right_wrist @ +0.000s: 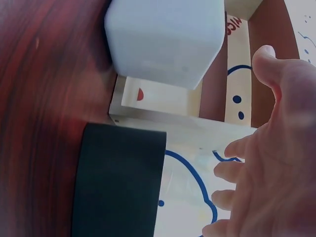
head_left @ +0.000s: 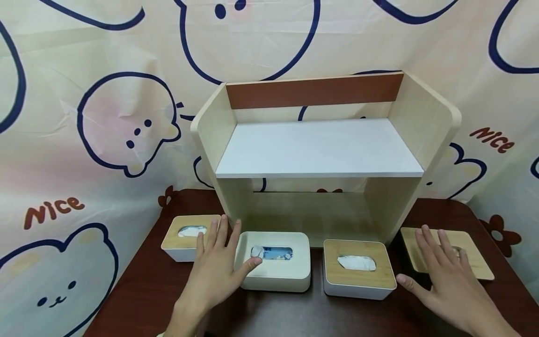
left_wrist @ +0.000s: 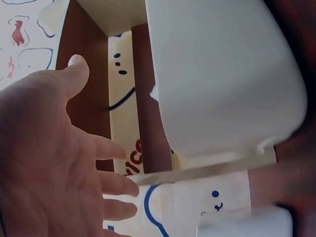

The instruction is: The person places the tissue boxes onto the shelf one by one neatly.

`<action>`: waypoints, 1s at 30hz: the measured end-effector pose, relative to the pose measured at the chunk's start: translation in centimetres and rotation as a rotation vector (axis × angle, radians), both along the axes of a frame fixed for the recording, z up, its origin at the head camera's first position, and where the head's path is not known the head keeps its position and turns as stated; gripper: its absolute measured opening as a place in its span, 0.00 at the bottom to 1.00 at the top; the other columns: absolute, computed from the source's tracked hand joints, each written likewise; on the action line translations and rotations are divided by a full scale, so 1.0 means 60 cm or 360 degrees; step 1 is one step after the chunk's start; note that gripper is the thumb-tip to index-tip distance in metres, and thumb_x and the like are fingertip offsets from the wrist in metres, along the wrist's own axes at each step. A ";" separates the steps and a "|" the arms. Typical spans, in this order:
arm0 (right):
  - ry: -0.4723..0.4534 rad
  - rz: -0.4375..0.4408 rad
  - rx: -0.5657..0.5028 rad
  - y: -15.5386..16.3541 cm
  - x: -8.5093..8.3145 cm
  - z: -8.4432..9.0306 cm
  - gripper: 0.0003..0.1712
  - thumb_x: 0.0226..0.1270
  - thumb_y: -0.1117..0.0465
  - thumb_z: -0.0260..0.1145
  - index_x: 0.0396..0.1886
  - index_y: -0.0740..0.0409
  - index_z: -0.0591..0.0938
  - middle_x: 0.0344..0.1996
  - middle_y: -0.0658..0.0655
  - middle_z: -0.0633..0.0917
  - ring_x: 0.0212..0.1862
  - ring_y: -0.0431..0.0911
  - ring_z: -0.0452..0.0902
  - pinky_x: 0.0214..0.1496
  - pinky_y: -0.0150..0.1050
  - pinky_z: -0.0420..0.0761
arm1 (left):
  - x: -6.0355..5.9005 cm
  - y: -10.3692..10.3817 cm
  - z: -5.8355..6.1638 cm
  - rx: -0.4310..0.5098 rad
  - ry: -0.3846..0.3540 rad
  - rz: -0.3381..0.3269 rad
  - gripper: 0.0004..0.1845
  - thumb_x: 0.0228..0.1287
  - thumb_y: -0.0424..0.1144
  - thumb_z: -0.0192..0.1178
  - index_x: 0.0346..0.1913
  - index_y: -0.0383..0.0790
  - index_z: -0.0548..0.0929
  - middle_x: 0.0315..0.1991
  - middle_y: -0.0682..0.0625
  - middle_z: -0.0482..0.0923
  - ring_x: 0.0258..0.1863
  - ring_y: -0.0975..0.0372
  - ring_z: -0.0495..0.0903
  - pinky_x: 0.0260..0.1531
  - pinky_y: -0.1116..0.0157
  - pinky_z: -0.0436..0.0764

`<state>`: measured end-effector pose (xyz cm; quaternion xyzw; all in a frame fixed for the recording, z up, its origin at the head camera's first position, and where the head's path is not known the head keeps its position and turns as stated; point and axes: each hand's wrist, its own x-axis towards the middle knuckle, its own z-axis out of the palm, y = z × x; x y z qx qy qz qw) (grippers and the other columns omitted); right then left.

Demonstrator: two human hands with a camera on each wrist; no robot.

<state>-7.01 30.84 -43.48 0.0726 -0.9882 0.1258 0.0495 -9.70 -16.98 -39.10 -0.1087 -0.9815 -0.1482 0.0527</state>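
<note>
Now your left hand (head_left: 216,269) lies open, its thumb touching the lidless white tissue box (head_left: 275,262) on the brown table (head_left: 139,290). Your right hand (head_left: 448,271) spreads flat over the loose wooden lid (head_left: 477,262), gripping nothing, beside the shelf (head_left: 320,150).

A pale wooden desk shelf (head_left: 320,150) stands beyond both hands, with a white upper board, a brown back rail and an open space beneath. It rests on a dark reddish-brown table (head_left: 139,295). Between the left hand (head_left: 214,269) and the right hand (head_left: 446,276) sits a white tissue box with a bamboo lid (head_left: 358,276), tissue poking out. A second bamboo-lidded tissue box (head_left: 172,241) lies just beyond the left hand's fingertips. Behind hangs a cream cloth backdrop (head_left: 84,93) printed with cartoon bears.
</note>
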 end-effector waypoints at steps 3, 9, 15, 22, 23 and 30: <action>0.0013 0.0015 -0.0005 -0.004 0.004 -0.004 0.66 0.73 0.31 0.66 0.89 0.64 0.44 0.88 0.71 0.41 0.86 0.72 0.25 0.74 0.87 0.32 | 0.002 0.014 0.000 -0.0009 0.0000 -0.0014 0.52 0.72 0.71 0.59 0.87 0.44 0.59 0.88 0.35 0.48 0.88 0.37 0.41 0.79 0.25 0.46; -0.0086 0.0008 -0.0046 -0.013 0.007 -0.013 0.66 0.73 0.28 0.64 0.89 0.62 0.43 0.87 0.72 0.42 0.86 0.72 0.24 0.74 0.83 0.22 | 0.008 0.049 -0.002 -0.0025 -0.0040 -0.0126 0.53 0.72 0.73 0.58 0.87 0.46 0.57 0.89 0.40 0.47 0.88 0.37 0.41 0.80 0.26 0.49; -0.0200 -0.0001 -0.0095 -0.022 0.007 -0.020 0.68 0.72 0.25 0.62 0.90 0.59 0.39 0.87 0.73 0.43 0.86 0.73 0.22 0.74 0.81 0.20 | 0.016 0.087 -0.004 0.0081 -0.0052 -0.0262 0.53 0.72 0.72 0.58 0.88 0.46 0.53 0.89 0.42 0.46 0.88 0.40 0.43 0.82 0.35 0.56; -0.0214 0.0043 -0.0201 -0.031 0.013 -0.028 0.66 0.73 0.29 0.65 0.89 0.62 0.43 0.87 0.73 0.45 0.87 0.72 0.25 0.78 0.77 0.21 | 0.028 0.126 -0.004 0.0223 -0.0128 -0.0413 0.54 0.73 0.76 0.51 0.89 0.50 0.46 0.90 0.47 0.41 0.89 0.47 0.41 0.81 0.42 0.65; -0.0212 0.0053 -0.0220 -0.033 0.015 -0.030 0.66 0.73 0.30 0.65 0.89 0.62 0.43 0.87 0.73 0.46 0.87 0.71 0.26 0.79 0.75 0.20 | 0.030 0.131 -0.005 0.0262 -0.0144 -0.0430 0.54 0.73 0.76 0.51 0.89 0.51 0.46 0.90 0.49 0.40 0.89 0.48 0.40 0.80 0.42 0.67; -0.0249 0.0068 -0.0310 -0.043 0.028 -0.032 0.66 0.74 0.33 0.67 0.90 0.58 0.40 0.88 0.71 0.45 0.88 0.68 0.28 0.81 0.79 0.40 | 0.039 0.161 -0.018 0.0445 -0.0190 -0.0528 0.52 0.75 0.72 0.54 0.89 0.55 0.42 0.90 0.53 0.38 0.89 0.53 0.41 0.75 0.43 0.74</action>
